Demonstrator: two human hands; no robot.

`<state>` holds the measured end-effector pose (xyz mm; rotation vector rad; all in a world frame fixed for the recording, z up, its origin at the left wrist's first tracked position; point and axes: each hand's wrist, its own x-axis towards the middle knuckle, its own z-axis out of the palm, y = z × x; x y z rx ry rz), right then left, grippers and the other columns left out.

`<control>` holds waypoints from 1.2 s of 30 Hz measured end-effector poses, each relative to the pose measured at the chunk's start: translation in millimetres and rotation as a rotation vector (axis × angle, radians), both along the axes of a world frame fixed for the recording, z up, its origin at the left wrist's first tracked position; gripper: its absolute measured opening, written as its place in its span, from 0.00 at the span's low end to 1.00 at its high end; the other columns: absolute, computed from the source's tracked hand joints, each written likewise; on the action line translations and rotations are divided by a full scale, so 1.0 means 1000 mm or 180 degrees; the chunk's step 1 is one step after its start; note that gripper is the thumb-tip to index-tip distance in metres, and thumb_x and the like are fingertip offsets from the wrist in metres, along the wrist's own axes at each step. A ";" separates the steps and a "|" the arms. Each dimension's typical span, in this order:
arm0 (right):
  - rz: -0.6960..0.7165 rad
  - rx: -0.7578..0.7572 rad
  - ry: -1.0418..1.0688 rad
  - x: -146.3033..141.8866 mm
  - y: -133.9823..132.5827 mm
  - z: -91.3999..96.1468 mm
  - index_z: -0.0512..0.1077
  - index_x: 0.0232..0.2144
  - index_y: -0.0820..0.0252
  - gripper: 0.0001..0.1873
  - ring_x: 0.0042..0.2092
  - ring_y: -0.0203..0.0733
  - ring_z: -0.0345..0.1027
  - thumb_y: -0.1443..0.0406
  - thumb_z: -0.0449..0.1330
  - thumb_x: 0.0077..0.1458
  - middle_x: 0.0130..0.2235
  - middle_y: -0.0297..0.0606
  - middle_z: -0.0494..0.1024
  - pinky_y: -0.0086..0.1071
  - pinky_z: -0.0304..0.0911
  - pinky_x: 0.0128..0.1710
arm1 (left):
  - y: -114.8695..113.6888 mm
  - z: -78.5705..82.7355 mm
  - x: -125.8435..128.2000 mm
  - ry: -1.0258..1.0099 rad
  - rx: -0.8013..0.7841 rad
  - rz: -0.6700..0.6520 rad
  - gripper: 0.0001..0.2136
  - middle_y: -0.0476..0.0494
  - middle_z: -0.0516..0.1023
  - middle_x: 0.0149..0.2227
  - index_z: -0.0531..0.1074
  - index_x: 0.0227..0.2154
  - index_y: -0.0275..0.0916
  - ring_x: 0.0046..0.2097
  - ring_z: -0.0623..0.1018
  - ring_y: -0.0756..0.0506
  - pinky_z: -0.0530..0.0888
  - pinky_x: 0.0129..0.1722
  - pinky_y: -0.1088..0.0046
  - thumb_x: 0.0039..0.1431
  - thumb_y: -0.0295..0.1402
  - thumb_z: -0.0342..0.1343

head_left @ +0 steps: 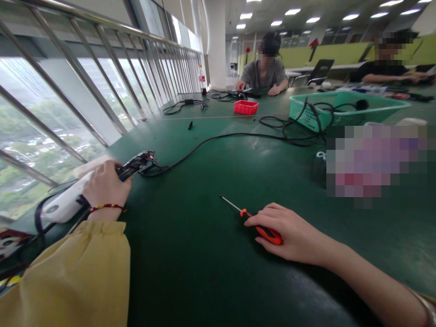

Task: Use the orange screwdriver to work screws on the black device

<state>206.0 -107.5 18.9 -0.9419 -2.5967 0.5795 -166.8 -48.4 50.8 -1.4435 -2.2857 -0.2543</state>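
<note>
On the green table my right hand (289,231) is closed around the red and black handle of a screwdriver (269,234). Its thin metal shaft points away to the upper left, with the tip touching nothing. At the left edge my left hand (108,186), in a yellow sleeve, grips a dark, long corded device (135,165). Loose wires show at the device's far end, where a black cord (204,143) runs off to the right. The palm hides much of the device. Right beside this hand lies a long white object (66,200), partly covered.
A green basket (344,118) with cables stands at the back right, near a small red tray (245,107). A small black piece (190,125) lies mid-table. Metal railings (112,77) line the left edge. Two people sit across the table; a blurred-out pinkish item (374,159) is at right.
</note>
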 end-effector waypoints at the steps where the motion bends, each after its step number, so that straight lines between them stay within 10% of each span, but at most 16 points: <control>1: 0.0000 0.0003 0.0000 0.000 0.000 0.000 0.66 0.45 0.54 0.17 0.40 0.37 0.66 0.66 0.55 0.51 0.38 0.34 0.74 0.36 0.58 0.45 | -0.001 0.000 0.001 0.0046 0.0057 0.0011 0.19 0.36 0.68 0.43 0.61 0.45 0.38 0.43 0.69 0.37 0.65 0.34 0.65 0.55 0.45 0.42; 9: -0.0007 0.0045 -0.0003 -0.001 0.000 0.000 0.66 0.45 0.55 0.16 0.40 0.36 0.67 0.67 0.55 0.51 0.39 0.35 0.74 0.36 0.57 0.46 | -0.005 -0.001 0.031 0.0356 0.0648 -0.0516 0.18 0.37 0.69 0.42 0.64 0.45 0.36 0.46 0.68 0.38 0.63 0.40 0.64 0.60 0.41 0.37; 20: -0.0039 -0.0012 -0.0115 -0.003 0.002 0.000 0.66 0.45 0.56 0.16 0.41 0.37 0.65 0.66 0.53 0.52 0.39 0.35 0.74 0.34 0.55 0.46 | 0.041 -0.043 0.133 -0.0168 0.0037 -0.3393 0.14 0.43 0.74 0.42 0.66 0.44 0.38 0.45 0.71 0.44 0.63 0.48 0.65 0.56 0.37 0.52; 29: -0.0056 -0.0037 -0.0165 -0.001 0.003 0.000 0.65 0.45 0.55 0.16 0.41 0.37 0.65 0.65 0.53 0.52 0.40 0.35 0.74 0.35 0.55 0.46 | 0.063 -0.048 0.155 0.0100 0.0061 -0.3264 0.20 0.39 0.67 0.50 0.59 0.54 0.40 0.50 0.66 0.41 0.61 0.51 0.62 0.59 0.36 0.46; 36: -0.0045 -0.0064 -0.0179 0.000 0.001 0.001 0.65 0.45 0.55 0.16 0.41 0.37 0.65 0.65 0.54 0.52 0.40 0.35 0.73 0.35 0.55 0.46 | 0.060 -0.041 0.053 0.0059 0.0196 -0.1520 0.18 0.39 0.68 0.48 0.67 0.48 0.39 0.47 0.69 0.38 0.66 0.46 0.59 0.56 0.27 0.41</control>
